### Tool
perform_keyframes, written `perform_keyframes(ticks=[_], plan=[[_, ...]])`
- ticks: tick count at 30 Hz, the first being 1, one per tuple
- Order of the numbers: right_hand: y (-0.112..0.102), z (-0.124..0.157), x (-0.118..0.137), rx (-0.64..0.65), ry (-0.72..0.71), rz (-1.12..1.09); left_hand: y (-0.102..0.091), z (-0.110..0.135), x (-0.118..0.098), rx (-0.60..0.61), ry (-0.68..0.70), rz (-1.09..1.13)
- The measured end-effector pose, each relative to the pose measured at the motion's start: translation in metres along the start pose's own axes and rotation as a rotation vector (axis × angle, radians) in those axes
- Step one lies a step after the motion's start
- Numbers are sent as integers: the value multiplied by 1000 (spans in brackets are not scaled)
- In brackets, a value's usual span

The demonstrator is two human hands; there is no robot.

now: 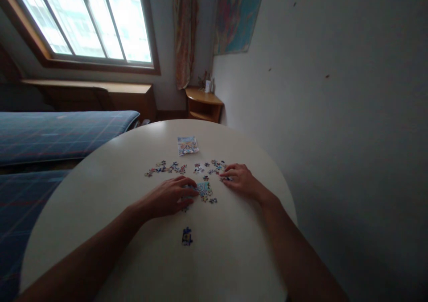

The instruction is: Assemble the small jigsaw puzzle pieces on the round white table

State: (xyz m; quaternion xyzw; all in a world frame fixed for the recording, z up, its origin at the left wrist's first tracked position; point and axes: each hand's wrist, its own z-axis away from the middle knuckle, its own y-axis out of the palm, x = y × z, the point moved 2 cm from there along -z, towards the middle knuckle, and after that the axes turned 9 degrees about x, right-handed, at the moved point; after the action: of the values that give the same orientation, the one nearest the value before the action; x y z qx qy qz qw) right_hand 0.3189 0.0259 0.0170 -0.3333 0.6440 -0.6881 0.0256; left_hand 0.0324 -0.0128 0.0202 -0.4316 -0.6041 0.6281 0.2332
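My left hand [175,196] lies over the left side of a partly joined jigsaw puzzle [203,188], its fingers stretched and apart. Some pieces beneath that hand are hidden. At the right end of the loose puzzle pieces [217,164], my right hand [242,180] rests low with its fingers spread, the tips touching or just above pieces there. More loose pieces [167,168] form a band to the left. A small dark blue joined section [187,236] sits closer to me. Beyond the pieces is a picture sheet or packet [187,145] with a printed cartoon-like design.
All of this is on a round white table [133,257]. A white wall [334,159] runs along the right. Left of the table is a blue plaid mattress or bedding [60,134]. A wooden corner shelf [203,97] stands behind, and a window [87,21] is at upper left.
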Motion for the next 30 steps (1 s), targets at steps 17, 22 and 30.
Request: perform_keyframes(ticks=[17,22,30], plan=[[-3,0,3,36,5,-20,4,-9,-47,68,45,-15],[-5,1,10,47,3,-16,9,-10,-50,103,49,0],[-10,2,26,139,17,-67,6,-10,-52,108,74,13]])
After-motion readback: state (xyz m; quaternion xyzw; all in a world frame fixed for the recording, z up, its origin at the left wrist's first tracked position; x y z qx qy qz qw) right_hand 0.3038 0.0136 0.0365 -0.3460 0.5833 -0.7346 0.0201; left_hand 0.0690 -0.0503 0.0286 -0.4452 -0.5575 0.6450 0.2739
